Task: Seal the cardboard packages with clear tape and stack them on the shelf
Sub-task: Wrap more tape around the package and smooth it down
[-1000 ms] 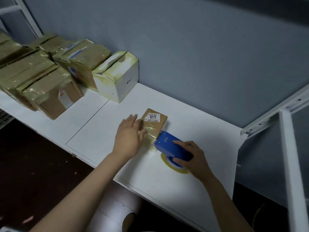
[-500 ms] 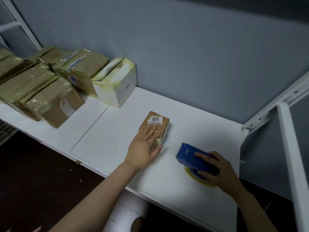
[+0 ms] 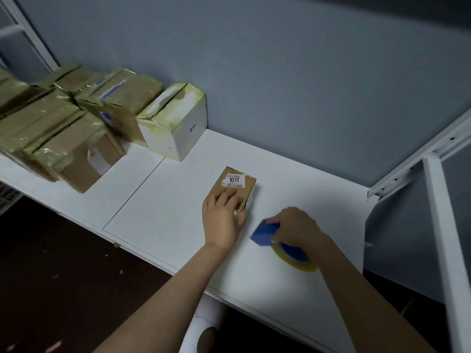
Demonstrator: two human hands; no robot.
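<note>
1. While the left hand point(image 3: 223, 220) rests on it, one small cardboard package point(image 3: 238, 186) lies flat on the white shelf point(image 3: 178, 212). It carries one white label point(image 3: 234, 180) reading "1011" on the far part of its top.
2. Left hand: palm down, fingers close together and laid flat on the near half of the package's top, thumb against its near end.
3. Right hand point(image 3: 295, 225): fingers curled over one blue tape dispenser point(image 3: 265, 234), gripping it. It is to the near right of the package and apart from it.
4. One roll of clear, yellowish tape point(image 3: 295, 258) sits in the dispenser, on the side away from the package. The roll's lower edge is at the shelf surface.
5. One white box point(image 3: 178, 128), its top taped over, stands to the far left of the package, well apart from it.
6. Left of the white box there are brown taped packages point(image 3: 76, 154), at least four. They overlap and run off the frame edge, so I cannot tell the full count.
7. One white upright post point(image 3: 443, 238) stands to the right of the package, past the end of the shelf.
8. Change over the last second: the dispenser was touching the package's near end and is now clear of it.
9. The left hand was at the package's left side and is now on top. The package is in about the same spot on the shelf.
</note>
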